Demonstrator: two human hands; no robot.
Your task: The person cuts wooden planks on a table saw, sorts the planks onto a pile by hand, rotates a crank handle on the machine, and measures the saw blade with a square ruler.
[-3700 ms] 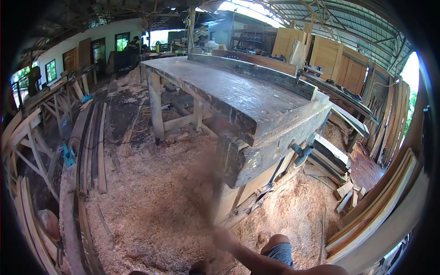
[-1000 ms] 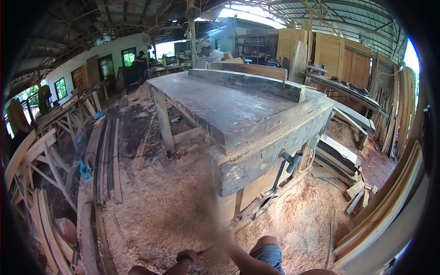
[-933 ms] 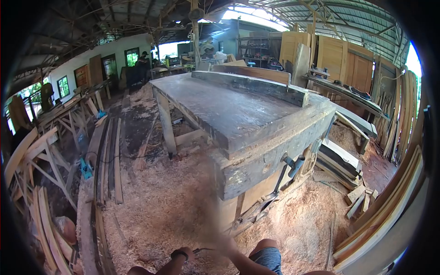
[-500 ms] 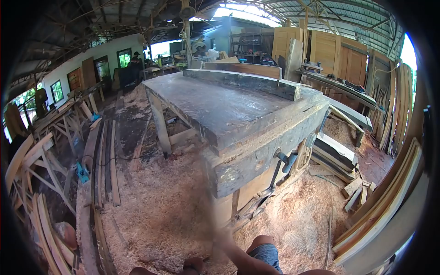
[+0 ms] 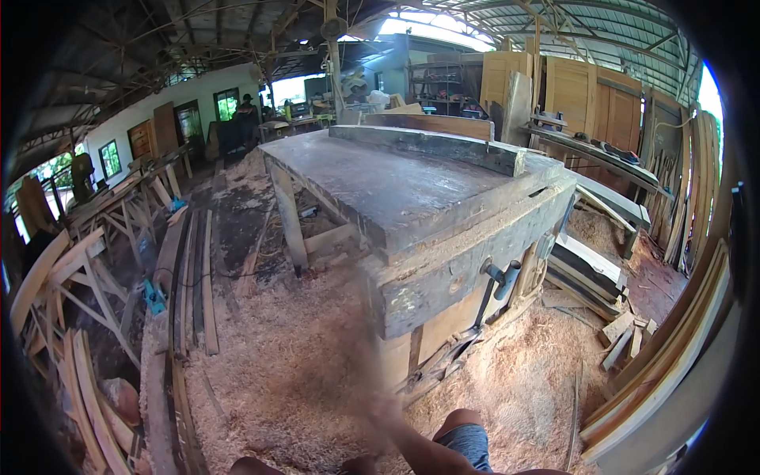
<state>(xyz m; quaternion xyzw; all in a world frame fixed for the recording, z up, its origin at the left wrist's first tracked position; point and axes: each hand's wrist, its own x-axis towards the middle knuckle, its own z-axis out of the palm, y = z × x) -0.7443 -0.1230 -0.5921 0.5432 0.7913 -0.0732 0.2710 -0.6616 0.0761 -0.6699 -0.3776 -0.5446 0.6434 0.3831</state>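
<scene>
My right hand [image 5: 384, 409] is low in front of the near corner of a wooden workbench [image 5: 396, 174], with the forearm reaching in from the bottom. It is smeared by motion, and so are its fingers. A brownish blurred streak [image 5: 355, 340] rises beside it along the bench corner; its kind cannot be made out. A dim patch of skin at the bottom edge may be my left hand [image 5: 358, 465], its fingers not discernible. On the bench front, right of my hand, is a vise-like metal fitting [image 5: 507, 277]. A dark plank [image 5: 427, 146] lies along the bench's far side.
Wood shavings [image 5: 269, 364] cover the floor. Long boards lean at the right [image 5: 665, 356], and narrow strips [image 5: 198, 277] lie at the left near a teal tool [image 5: 153, 297]. Trestles [image 5: 95, 285] stand further left. A person [image 5: 245, 111] is in the background.
The whole view has shifted slightly, so the bench appears a little further right and lower. My right hand and the streak beside it stay blurred near the bench corner.
</scene>
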